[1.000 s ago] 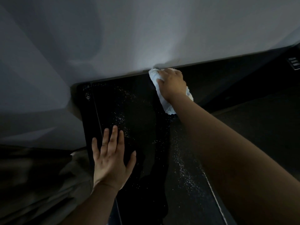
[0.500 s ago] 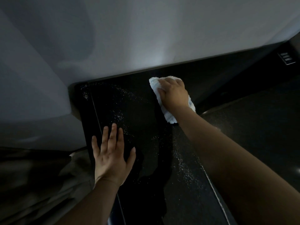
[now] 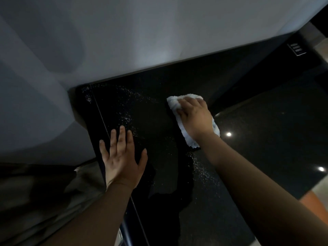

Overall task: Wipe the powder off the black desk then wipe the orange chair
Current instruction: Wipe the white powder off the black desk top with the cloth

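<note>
The glossy black desk [image 3: 156, 110] runs from the wall toward me, speckled with white powder [image 3: 126, 119] near its left side and along a strip by my right forearm. My right hand [image 3: 194, 115] presses a white cloth [image 3: 184, 132] flat on the desk's far right part, fingers spread over it. My left hand [image 3: 121, 157] rests flat on the desk near its left edge, fingers straight. A corner of the orange chair [image 3: 312, 203] shows at the right edge.
A pale grey wall [image 3: 142, 32] stands right behind the desk. Dark shiny floor [image 3: 275, 130] with light reflections lies to the right. A small black labelled plate [image 3: 296, 49] sits at the far right. Greyish fabric [image 3: 35, 201] lies at lower left.
My right hand has drawn the cloth back from the wall edge toward me across the desk. The left hand stays flat in the same spot.
</note>
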The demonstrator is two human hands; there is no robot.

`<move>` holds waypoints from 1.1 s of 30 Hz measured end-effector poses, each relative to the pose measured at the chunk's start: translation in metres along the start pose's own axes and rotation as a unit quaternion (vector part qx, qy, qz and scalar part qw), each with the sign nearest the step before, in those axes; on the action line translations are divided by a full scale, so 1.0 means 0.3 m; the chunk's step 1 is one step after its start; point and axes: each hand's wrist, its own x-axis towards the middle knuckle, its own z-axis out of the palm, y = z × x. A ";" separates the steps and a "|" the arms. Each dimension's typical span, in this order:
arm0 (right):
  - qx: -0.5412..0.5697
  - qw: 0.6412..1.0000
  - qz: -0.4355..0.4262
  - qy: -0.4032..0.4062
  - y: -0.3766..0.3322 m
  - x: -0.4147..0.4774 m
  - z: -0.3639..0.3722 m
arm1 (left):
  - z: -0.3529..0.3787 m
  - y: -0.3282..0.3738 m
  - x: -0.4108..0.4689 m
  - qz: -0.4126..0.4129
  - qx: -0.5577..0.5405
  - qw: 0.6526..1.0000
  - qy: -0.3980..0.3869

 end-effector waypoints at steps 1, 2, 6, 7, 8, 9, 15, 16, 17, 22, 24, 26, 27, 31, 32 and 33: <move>0.002 1.000 0.003 0.004 0.002 -0.021 -0.003 | 0.001 0.001 0.000 -0.001 0.001 1.000 0.000; 0.002 1.000 0.007 0.005 0.004 -0.040 -0.005 | 0.002 0.001 -0.001 -0.001 0.001 1.000 -0.001; 0.009 0.999 0.028 0.011 0.009 -0.119 -0.012 | -0.001 -0.002 -0.002 -0.002 -0.002 1.000 -0.008; 0.014 0.999 0.036 0.011 0.013 -0.140 -0.014 | -0.003 -0.003 -0.002 -0.003 -0.002 1.000 -0.011; 0.017 0.999 0.043 0.010 0.018 -0.160 -0.015 | -0.004 -0.004 -0.003 -0.003 -0.005 1.000 -0.012; 0.020 0.999 0.049 0.009 0.024 -0.180 -0.016 | -0.007 -0.005 -0.004 -0.003 -0.007 1.000 -0.012; 0.026 0.996 0.080 0.008 0.049 -0.289 -0.024 | -0.019 -0.004 -0.007 0.004 -0.015 1.000 -0.018; 0.028 0.996 0.083 0.008 0.052 -0.302 -0.028 | -0.022 -0.003 -0.008 0.003 -0.015 1.000 -0.021; 0.031 0.996 0.087 0.006 0.053 -0.314 -0.032 | -0.025 -0.002 -0.009 0.002 -0.015 1.000 -0.023; 0.021 0.995 0.096 0.002 0.068 -0.388 -0.044 | -0.042 -0.003 -0.016 0.007 0.026 0.998 -0.057; 0.021 0.995 0.099 0.004 0.073 -0.415 -0.044 | -0.057 -0.002 -0.026 0.019 0.018 0.997 -0.072; 0.021 0.994 0.107 0.003 0.075 -0.432 -0.046 | -0.077 0.002 -0.054 0.036 -0.010 0.996 -0.081; 0.020 0.994 0.110 0.003 0.076 -0.439 -0.047 | -0.088 0.006 -0.076 0.045 -0.018 0.995 -0.085; 0.024 0.993 0.119 0.007 0.077 -0.471 -0.054 | -0.116 0.043 -0.178 0.069 -0.044 0.989 -0.120; 0.025 0.992 0.121 0.005 0.078 -0.483 -0.055 | -0.119 0.057 -0.202 0.071 -0.050 0.988 -0.131; 0.025 0.992 0.124 0.003 0.079 -0.496 -0.058 | -0.120 0.069 -0.224 0.073 -0.052 0.986 -0.140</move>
